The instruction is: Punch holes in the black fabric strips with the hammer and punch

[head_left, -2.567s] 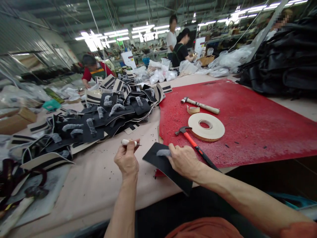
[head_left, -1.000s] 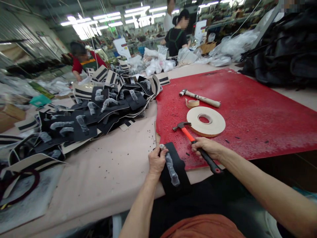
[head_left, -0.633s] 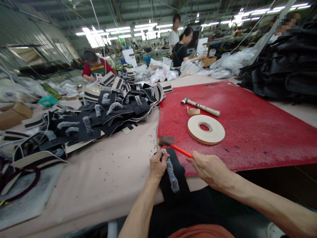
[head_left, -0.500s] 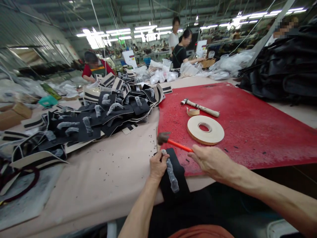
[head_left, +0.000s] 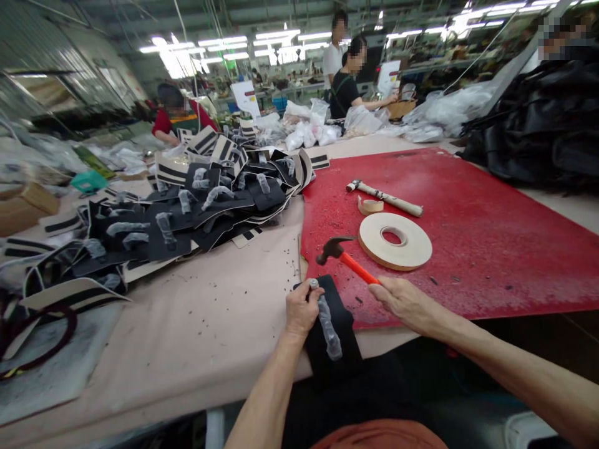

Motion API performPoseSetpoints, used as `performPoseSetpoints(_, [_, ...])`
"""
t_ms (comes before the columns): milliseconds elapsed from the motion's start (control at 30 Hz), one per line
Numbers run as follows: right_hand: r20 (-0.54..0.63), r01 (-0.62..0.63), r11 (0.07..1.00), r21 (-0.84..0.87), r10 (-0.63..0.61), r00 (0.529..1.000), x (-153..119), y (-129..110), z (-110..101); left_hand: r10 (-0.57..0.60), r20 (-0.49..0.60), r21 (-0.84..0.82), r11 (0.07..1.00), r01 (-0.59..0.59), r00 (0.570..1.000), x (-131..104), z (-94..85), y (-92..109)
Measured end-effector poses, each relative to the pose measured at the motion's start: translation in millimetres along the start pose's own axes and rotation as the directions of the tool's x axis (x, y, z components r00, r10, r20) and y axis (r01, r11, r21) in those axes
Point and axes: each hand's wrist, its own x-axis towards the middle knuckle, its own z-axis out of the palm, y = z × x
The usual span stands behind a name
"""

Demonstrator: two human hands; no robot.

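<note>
My right hand (head_left: pixel 403 300) is closed round the orange handle of a claw hammer (head_left: pixel 334 248). The hammer's dark head is raised above and to the right of my left hand (head_left: pixel 302 307). Pinched between thumb and fingers of that left hand is a short metal punch (head_left: pixel 314 284); only its round silver top shows. Beneath lies a black panel (head_left: pixel 337 305) with a plastic-wrapped handle (head_left: pixel 330 330), at the near table edge, partly over the red mat (head_left: pixel 477 249). The punch's lower end is hidden by my fingers.
Behind the hammer lie a wide roll of tape (head_left: pixel 416 243), a small tape piece (head_left: pixel 371 206) and a second, wrapped hammer (head_left: pixel 393 199). Black panels (head_left: pixel 210 215) are heaped at left. A black pile (head_left: pixel 547 125) stands at right. Several people work farther back.
The hammer head has lifted away from the punch, up and to the right, along with my right hand. My left hand still holds the punch on the panel; the view has shifted slightly.
</note>
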Motion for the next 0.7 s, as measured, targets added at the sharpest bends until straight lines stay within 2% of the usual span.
performPoseSetpoints(100, [0.007, -0.207, 0.978, 0.038, 0.207, 0.978, 22, 19, 9, 0.007, -0.002, -0.013, 1.0, -0.007, 1.0, 0, 0.3, 0])
performPoseSetpoints(167, [-0.068, -0.273, 0.961, -0.036, 0.27, 0.96, 31, 24, 19, 0.011, -0.006, -0.022, 1.0, -0.011, 1.0, 0, 0.7, -1])
performPoseSetpoints(233, [-0.219, -0.235, 0.966, -0.106, 0.208, 0.953, 32, 17, 31, 0.001, -0.005, -0.038, 0.999, -0.001, 1.0, 0, 1.0, -2])
performPoseSetpoints(300, [-0.328, -0.118, 0.989, -0.091, 0.082, 0.941, 25, -5, 43, -0.017, 0.0, -0.045, 0.999, 0.016, 1.0, -1, 1.1, -2])
performPoseSetpoints(333, [-0.325, -0.039, 0.998, -0.039, 0.024, 0.946, 21, -20, 49, -0.024, 0.002, -0.044, 0.999, 0.024, 1.0, -1, 1.1, -1])
performPoseSetpoints(400, [-0.218, 0.073, 0.993, 0.095, -0.051, 0.975, 10, -51, 65, -0.036, 0.003, -0.044, 0.998, 0.036, 0.999, -2, 1.2, 0])
performPoseSetpoints(500, [-0.035, 0.075, 0.993, 0.091, -0.072, 0.997, 2, -84, 91, -0.125, -0.001, -0.135, 0.983, 0.123, 0.992, 3, 1.9, -1])
performPoseSetpoints(533, [-0.009, 0.05, 0.997, 0.057, -0.049, 0.999, 2, -90, 98, -0.209, -0.033, -0.22, 0.956, 0.197, 0.977, 6, 1.7, -3])
performPoseSetpoints(567, [0.002, 0.024, 0.999, 0.034, -0.024, 1.0, 2, -92, 103, -0.321, -0.084, -0.333, 0.901, 0.277, 0.944, 9, 0.7, -6])
performPoseSetpoints(600, [0.004, 0.005, 1.0, 0.03, -0.005, 1.0, 3, -93, 106, -0.445, -0.142, -0.461, 0.82, 0.339, 0.884, 13, -1.4, -10])
performPoseSetpoints(667, [-0.004, -0.013, 0.998, 0.059, 0.013, 1.0, 4, -91, 108, -0.635, -0.212, -0.662, 0.653, 0.369, 0.743, 16, -9.6, -19])
performPoseSetpoints(700, [-0.006, -0.016, 0.997, 0.076, 0.017, 1.0, 3, -90, 108, -0.673, -0.217, -0.705, 0.609, 0.363, 0.707, 16, -15.9, -24])
